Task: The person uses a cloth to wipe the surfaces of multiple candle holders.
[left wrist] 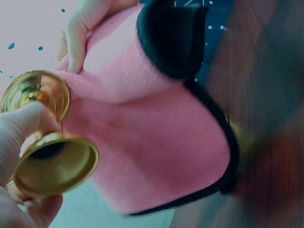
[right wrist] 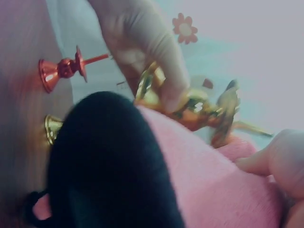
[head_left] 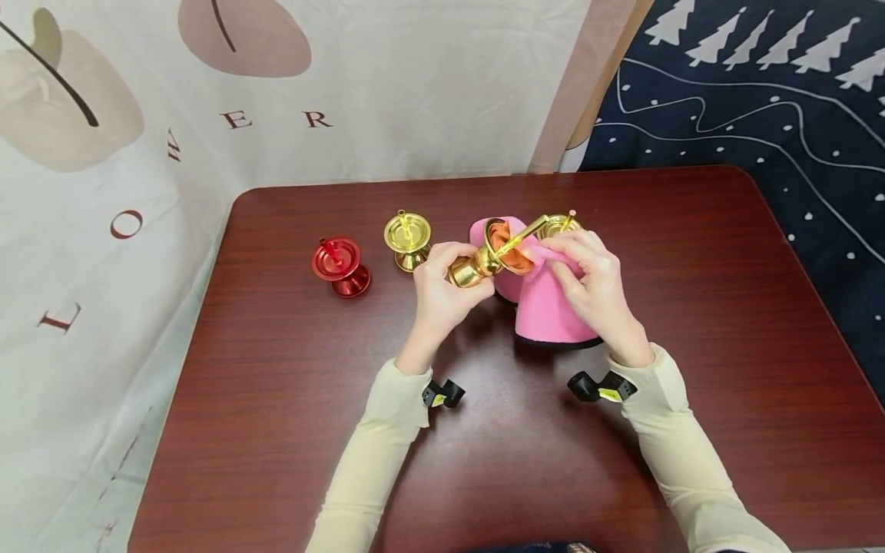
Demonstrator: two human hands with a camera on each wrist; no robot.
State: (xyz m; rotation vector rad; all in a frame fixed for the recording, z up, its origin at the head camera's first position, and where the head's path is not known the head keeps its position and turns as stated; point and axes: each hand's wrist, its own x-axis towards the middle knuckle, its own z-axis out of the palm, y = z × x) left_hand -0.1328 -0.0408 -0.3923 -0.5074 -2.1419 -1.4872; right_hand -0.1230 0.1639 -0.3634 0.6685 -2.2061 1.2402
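Observation:
My left hand point(head_left: 440, 290) grips a gold candlestick point(head_left: 466, 271) by its stem and base, tilted on its side above the table. Its dish faces right, and a thin spike sticks out of it. Pinched in my right hand point(head_left: 596, 286) is a pink cloth point(head_left: 553, 311) with black edging, which meets the dish's rim. In the left wrist view, the cloth point(left wrist: 156, 147) hangs in a wide fold beside the candlestick's hollow base point(left wrist: 59, 166). The right wrist view shows my fingers around the candlestick point(right wrist: 195, 110), partly hidden behind the cloth point(right wrist: 209, 185).
A red candlestick point(head_left: 339, 263) and a second gold candlestick point(head_left: 408, 234) stand upright to the left on the brown table point(head_left: 276, 430). Another gold candlestick point(head_left: 557, 225) stands behind my right hand, partly covered. Printed fabric hangs behind the table's far edge.

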